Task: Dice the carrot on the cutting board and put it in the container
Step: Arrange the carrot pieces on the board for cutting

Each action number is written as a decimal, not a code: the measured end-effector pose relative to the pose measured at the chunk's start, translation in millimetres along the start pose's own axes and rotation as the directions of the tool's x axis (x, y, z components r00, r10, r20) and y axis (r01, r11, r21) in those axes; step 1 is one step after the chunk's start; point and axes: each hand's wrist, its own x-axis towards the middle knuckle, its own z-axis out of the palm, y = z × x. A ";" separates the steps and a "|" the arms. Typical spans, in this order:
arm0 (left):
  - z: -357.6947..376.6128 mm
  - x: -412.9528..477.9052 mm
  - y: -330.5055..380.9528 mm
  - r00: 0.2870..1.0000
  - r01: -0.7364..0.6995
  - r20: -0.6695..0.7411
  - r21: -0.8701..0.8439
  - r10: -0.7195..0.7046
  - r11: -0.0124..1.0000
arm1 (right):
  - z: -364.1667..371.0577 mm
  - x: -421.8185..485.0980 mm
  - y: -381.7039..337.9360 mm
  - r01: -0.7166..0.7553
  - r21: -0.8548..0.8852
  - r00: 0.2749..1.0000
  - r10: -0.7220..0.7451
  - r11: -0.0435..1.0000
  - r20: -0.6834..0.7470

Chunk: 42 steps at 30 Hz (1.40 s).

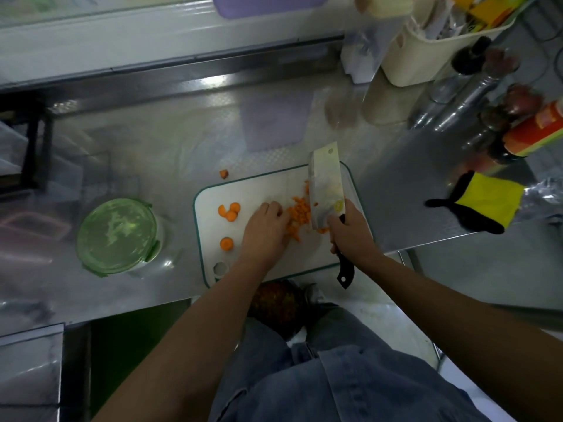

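Head view: on the worktop (pixel 152 153) the cutting board (pixel 231 190) lies dead ahead, with the lidded container (pixel 117 236) well to its left (the left hand's side). The right hand (pixel 353 233) grips the cleaver (pixel 325 184) by its handle, blade pointing away. The left hand (pixel 265 229) curls over the diced carrot (pixel 297 214) just left of the blade, its grasp hidden. Uncut rounds (pixel 229 211) lie farther left.
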 end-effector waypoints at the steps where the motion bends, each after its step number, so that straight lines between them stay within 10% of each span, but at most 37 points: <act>1: 0.4 0.2 0.4 1.000 0.006 0.001 -0.002 -0.006 1.000 | -0.1 0.4 0.8 0.005 0.003 1.000 -0.005 1.000 0.006; 42: -11.7 35.6 0.2 0.908 -0.318 0.375 0.325 0.187 0.891 | 1.2 21.7 9.0 -0.038 0.019 0.999 0.037 0.999 0.018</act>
